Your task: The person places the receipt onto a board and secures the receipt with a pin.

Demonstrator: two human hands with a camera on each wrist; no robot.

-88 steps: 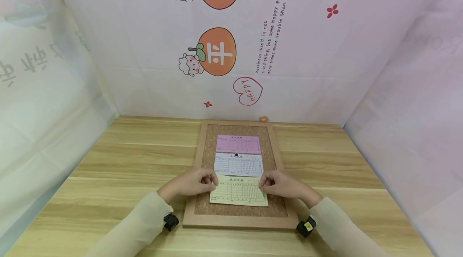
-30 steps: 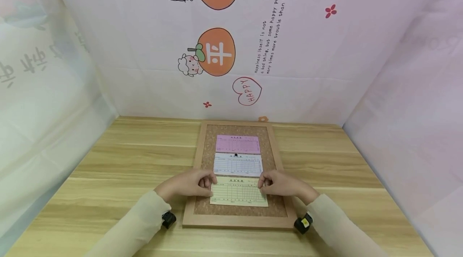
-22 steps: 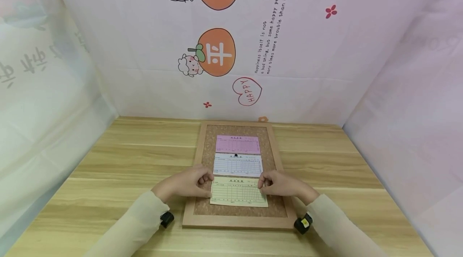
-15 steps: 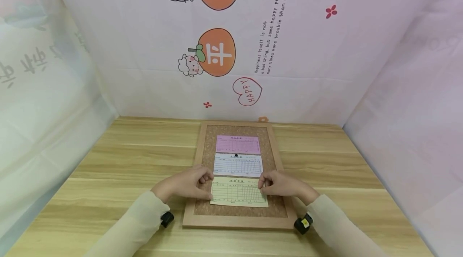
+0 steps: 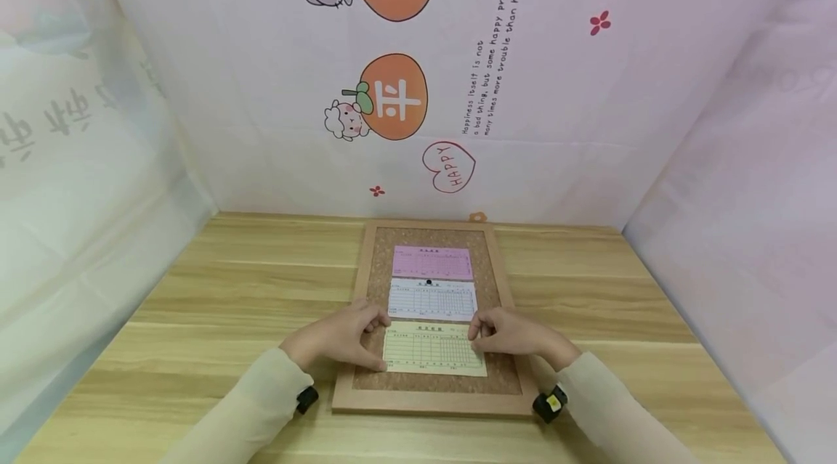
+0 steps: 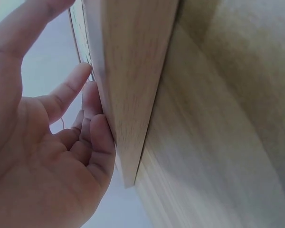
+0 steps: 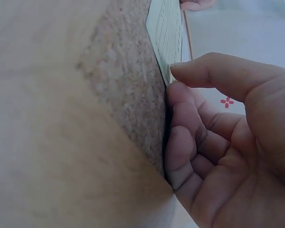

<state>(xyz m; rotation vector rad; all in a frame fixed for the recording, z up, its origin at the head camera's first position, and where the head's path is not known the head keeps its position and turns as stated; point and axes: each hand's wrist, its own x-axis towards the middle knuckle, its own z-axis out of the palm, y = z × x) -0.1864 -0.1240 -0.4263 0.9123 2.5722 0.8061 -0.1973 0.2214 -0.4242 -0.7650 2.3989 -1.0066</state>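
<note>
A yellow printed receipt slip lies near the lower end of a wood-framed cork board. My left hand touches the slip's left edge with thumb and index finger spread apart, the thumb at the lower corner. In the left wrist view its other fingers rest against the board's frame. At the opposite edge, my right hand pinches the slip between thumb and index finger; the right wrist view shows the thumb on the paper. Above it lie a white slip and a pink slip.
A black round pushpin sits at the top of the white slip. The board lies flat on a wood-grain table. Printed white cloth encloses the back and both sides.
My left thumb and index finger have spread apart, the thumb sliding down to the slip's lower left corner. The yellow slip has shifted slightly downward, away from the white one. My right hand stays put.
</note>
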